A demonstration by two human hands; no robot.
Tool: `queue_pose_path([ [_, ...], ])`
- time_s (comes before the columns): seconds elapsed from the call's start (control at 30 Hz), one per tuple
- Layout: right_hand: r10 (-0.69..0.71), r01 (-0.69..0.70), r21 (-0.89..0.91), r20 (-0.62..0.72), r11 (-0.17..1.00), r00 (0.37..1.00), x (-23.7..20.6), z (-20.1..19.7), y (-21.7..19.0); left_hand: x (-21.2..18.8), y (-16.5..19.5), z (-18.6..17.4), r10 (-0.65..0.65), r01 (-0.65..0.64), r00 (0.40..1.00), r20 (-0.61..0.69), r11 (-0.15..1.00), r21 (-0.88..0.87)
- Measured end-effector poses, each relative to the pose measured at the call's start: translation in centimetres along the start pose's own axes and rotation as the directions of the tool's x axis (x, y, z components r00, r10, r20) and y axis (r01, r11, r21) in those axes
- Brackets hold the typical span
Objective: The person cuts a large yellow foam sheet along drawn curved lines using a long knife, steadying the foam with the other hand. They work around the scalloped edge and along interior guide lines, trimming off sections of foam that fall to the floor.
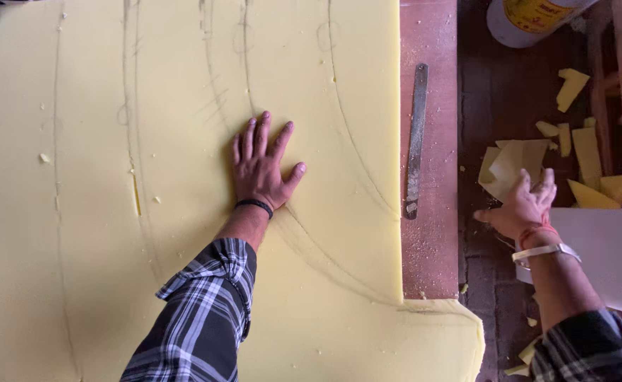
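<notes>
Left hand: the left hand (261, 170) lies flat, fingers spread wide, palm pressed on the foam, holding nothing; checked sleeve and dark wristband behind it.
Foam: big pale yellow foam sheet (113, 212), soft and crumb-speckled, marked with curved pencil lines, covers most of the surface; its right edge is cut straight, with a rounded tab at the near corner.
Right hand: the right hand (523, 205) hangs off the surface edge, fingers loosely open above a flat yellow foam offcut (513, 166); whether they touch it, I can't tell.
Blade: long thin grey metal blade (416, 141) lies on the reddish-brown wooden surface (431, 247), just beside the foam edge.
Floor: yellow foam scraps (587, 155) scattered on dark brick.
Far corner: white tub with yellow label (530, 18), cut off by the frame.
</notes>
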State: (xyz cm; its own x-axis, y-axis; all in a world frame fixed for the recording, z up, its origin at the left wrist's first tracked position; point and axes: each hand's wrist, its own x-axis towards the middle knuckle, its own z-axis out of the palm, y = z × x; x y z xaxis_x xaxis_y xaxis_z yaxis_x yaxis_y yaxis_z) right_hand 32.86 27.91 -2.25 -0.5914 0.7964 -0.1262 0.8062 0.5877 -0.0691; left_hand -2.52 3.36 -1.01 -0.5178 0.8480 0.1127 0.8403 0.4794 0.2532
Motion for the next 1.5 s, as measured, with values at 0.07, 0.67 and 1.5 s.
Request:
queue_pose_path([
  [0.07,0.032,-0.044,0.084,0.137,0.996,0.99,0.1,0.1,1.3,-0.2,-0.2,0.4,-0.011,0.011,1.0,0.018,1.0,0.012],
  [0.67,-0.216,0.161,0.647,0.006,0.746,0.976,17.1,-3.3,-21.1,0.2,-1.1,0.5,-0.012,0.012,1.0,0.004,1.0,-0.006],
  [1.5,-0.176,0.155,0.279,0.051,0.948,0.983,21.7,-3.4,-30.3,2.1,-0.4,-2.9,-0.023,0.03,0.997,0.077,0.995,-0.097],
])
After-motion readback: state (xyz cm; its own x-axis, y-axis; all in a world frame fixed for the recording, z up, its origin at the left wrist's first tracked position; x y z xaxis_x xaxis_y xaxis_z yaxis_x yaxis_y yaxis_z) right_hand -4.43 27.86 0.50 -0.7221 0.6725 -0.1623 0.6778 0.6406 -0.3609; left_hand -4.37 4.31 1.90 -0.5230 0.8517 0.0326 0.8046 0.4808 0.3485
